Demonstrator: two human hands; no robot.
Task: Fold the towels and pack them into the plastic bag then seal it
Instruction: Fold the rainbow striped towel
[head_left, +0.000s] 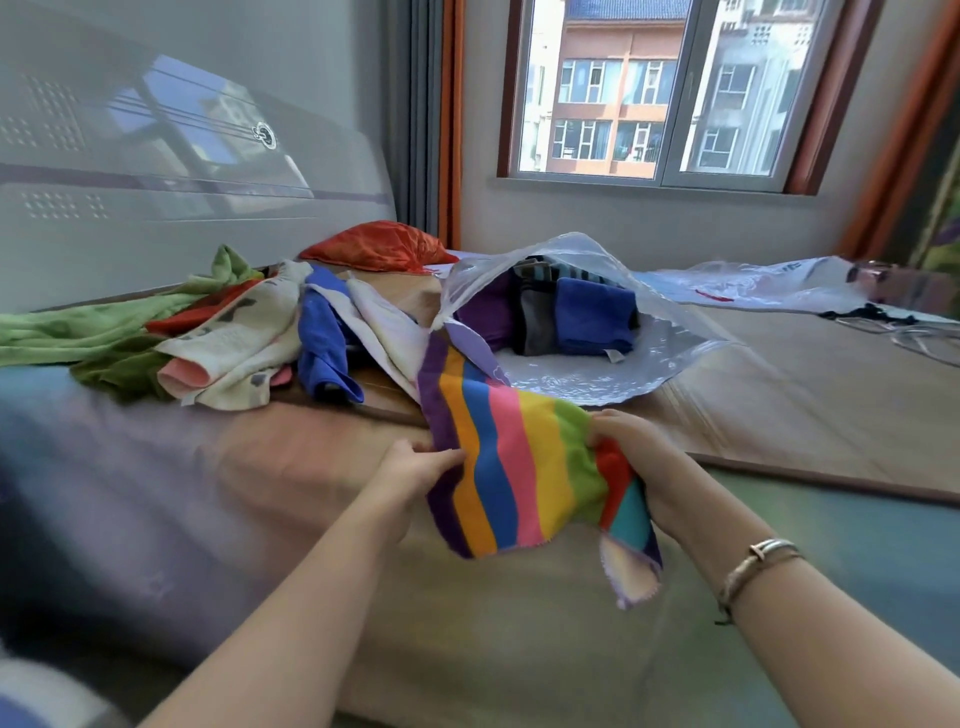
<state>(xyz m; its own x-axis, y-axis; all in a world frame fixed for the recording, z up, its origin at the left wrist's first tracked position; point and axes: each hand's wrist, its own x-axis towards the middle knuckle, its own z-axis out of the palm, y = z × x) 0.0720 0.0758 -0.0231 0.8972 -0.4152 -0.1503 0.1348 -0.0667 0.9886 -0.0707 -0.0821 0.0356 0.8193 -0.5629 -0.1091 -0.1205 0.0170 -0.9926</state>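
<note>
While both hands work low in the frame centre, the task sits partway through. Left hand (415, 462) pinches the purple edge of the rainbow-striped towel (519, 467); right hand (634, 457) has its fingers (605, 423) curled round the bunched green-red end. Towel is held above the bed (311, 519), spread but not yet folded; its frayed lower corner hangs loose.

Mid-frame, left: unfolded pile (249, 343) — green, white patterned, blue, red pieces, overlapping. Count unclear; edges tangle and some lie under others.

Mid-frame, centre-right: clear plastic bag (571, 374) lies on a brown mat (805, 374), mouth open toward the camera. Inside, folded towels stand side by side: purple, grey, blue (592, 317), something striped behind. How many in total I cannot tell; plastic glare hides the rear.

Judgement: several packed, one in hand, a pile left, seal not done.

Upper right: a second plastic sheet (753, 286), contents unreadable. Red cushion (379, 247) behind the pile. Lower left corner is blurred.
</note>
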